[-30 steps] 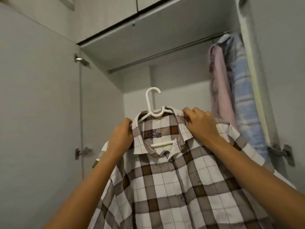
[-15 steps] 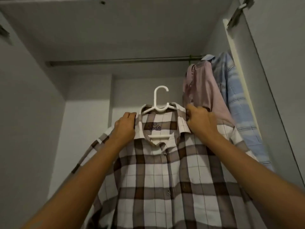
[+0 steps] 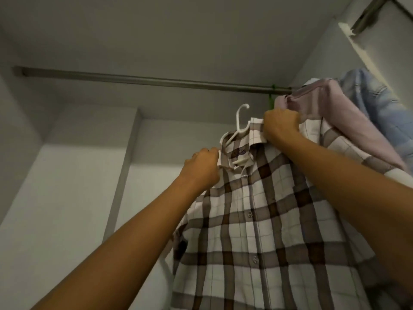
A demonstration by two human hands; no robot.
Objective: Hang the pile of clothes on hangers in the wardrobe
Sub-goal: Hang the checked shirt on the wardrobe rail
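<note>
Both hands grip the checked shirt (image 3: 257, 220) at its collar: the left hand (image 3: 201, 168) has its fingers curled into the collar's left side, and the right hand (image 3: 280, 126), held higher, clutches the right side where collar meets shoulder. In the head view, which looks up into the wardrobe (image 3: 67, 198), the shirt is buttoned and sits on a white hanger (image 3: 240, 117) whose hook stands free above the collar, tilted, below the rail (image 3: 145, 80) and not yet over it. The hook is near the rail's right end, just beside the garments there. The wardrobe already holds two of them: a pink shirt (image 3: 324, 104) hangs at the right end of the rail, its shoulder touching the right hand, and a blue shirt (image 3: 375, 101) hangs behind it against the right wall. A green hook (image 3: 272, 95) shows on the rail at the pink shirt's left edge, most likely its hanger. As a judgement, the task is partly done: two shirts are up, and this third one is dressed on its hanger and raised close to the rail, so what it lacks is the hook going over the bar and both hands letting go. The pile itself is out of view, so I cannot tell how many clothes are left.
</note>
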